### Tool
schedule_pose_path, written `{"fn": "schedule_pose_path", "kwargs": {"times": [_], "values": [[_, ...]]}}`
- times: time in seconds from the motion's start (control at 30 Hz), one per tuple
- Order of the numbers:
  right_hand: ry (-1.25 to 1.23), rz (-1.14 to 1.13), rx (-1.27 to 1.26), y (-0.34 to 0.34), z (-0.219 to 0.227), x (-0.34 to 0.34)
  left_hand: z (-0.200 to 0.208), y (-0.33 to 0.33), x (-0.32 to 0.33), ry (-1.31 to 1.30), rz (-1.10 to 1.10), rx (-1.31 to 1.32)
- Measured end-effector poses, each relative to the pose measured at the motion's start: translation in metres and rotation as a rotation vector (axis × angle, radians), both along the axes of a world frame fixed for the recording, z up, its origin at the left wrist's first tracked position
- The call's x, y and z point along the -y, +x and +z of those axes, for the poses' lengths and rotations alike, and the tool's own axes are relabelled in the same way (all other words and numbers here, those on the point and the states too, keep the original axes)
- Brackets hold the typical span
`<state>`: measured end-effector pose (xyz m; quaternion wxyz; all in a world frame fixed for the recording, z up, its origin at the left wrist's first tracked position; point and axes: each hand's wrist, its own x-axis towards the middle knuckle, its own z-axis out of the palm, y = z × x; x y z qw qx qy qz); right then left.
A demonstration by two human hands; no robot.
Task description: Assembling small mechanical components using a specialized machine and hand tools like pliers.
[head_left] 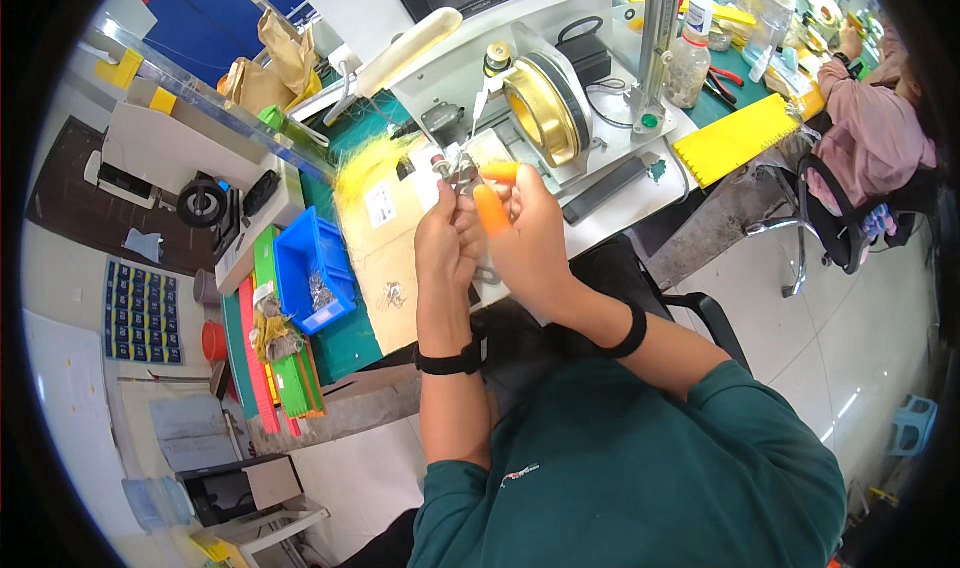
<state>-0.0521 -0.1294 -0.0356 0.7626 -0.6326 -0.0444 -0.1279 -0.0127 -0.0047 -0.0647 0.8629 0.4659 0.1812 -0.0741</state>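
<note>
A: Where is the metal part (464, 168)?

B: At the machine (545, 13) front, just beyond the fingertips of both hands, below and left of the gold spool (514, 96). Whether it is loose or fixed there, I cannot tell.

A: And the hands?

B: The left hand (447, 243) is curled, fingers bunched together with the thumb up toward the part; what sits between them is hidden. The right hand (527, 233) is bent, its orange cots (491, 211) aimed at the part. Whether it pinches anything, I cannot tell.

A: How would you do this well?

B: I'd let the left hand steady things and the right make the fine moves, forearms quiet and fingertips light. I'd also hold skin away from anything that could turn or close. The yellow strands (372, 173) lie near, so a sleeve or wrist could drag them.

A: Now count.

B: One gold spool, one blue bin (330, 316), two hands, two orange cots, two black wristbands (447, 361).

A: And the metal bits?

B: One heap (320, 292) in the bin, one small cluster (392, 294) on the brown paper (390, 253). Single pieces are too small to count.
</note>
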Motion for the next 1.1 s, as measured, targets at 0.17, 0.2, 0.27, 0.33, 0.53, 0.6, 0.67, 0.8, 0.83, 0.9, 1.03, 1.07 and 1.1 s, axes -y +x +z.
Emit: {"fn": "schedule_pose_path", "kwargs": {"times": [0.17,0.2,0.27,0.33,0.53,0.6,0.67,0.8,0.83,0.9,1.03,1.07,1.1], "values": [[-0.152,-0.051,0.139,-0.036,-0.002,0.010,-0.015,0.000,-0.007,-0.113,-0.038,0.073],[-0.148,0.013,0.171,-0.046,0.002,0.011,-0.012,-0.003,-0.005,-0.133,-0.061,0.111],[-0.232,0.094,0.222,-0.054,0.013,0.010,-0.005,-0.007,-0.001,-0.072,-0.006,0.061],[-0.290,0.109,0.260,-0.057,0.019,0.001,0.001,-0.012,-0.006,-0.115,-0.113,0.076],[-0.323,0.001,0.513,-0.071,0.024,0.013,0.010,-0.046,0.029,0.579,0.139,0.285],[-0.342,-0.035,0.510,-0.074,0.025,0.030,0.029,-0.056,0.060,0.827,0.296,0.426],[-0.378,-0.048,0.550,-0.087,0.038,0.035,0.027,-0.042,0.063,0.982,0.390,0.641],[-0.377,-0.057,0.608,-0.089,0.049,0.047,0.057,-0.036,0.092,0.622,0.096,0.418],[-0.356,-0.034,0.582,-0.090,0.051,0.049,0.055,-0.035,0.089,0.627,0.102,0.420],[-0.333,-0.014,0.559,-0.089,0.050,0.054,0.049,-0.033,0.077,0.607,0.074,0.436],[-0.272,0.018,0.367,-0.089,0.045,0.059,0.049,-0.042,0.027,0.891,0.407,0.522],[-0.247,0.019,0.362,-0.088,0.045,0.058,0.051,-0.041,0.020,0.896,0.408,0.518],[-0.222,0.022,0.362,-0.085,0.044,0.057,0.055,-0.035,0.015,0.981,0.485,0.563]]}}
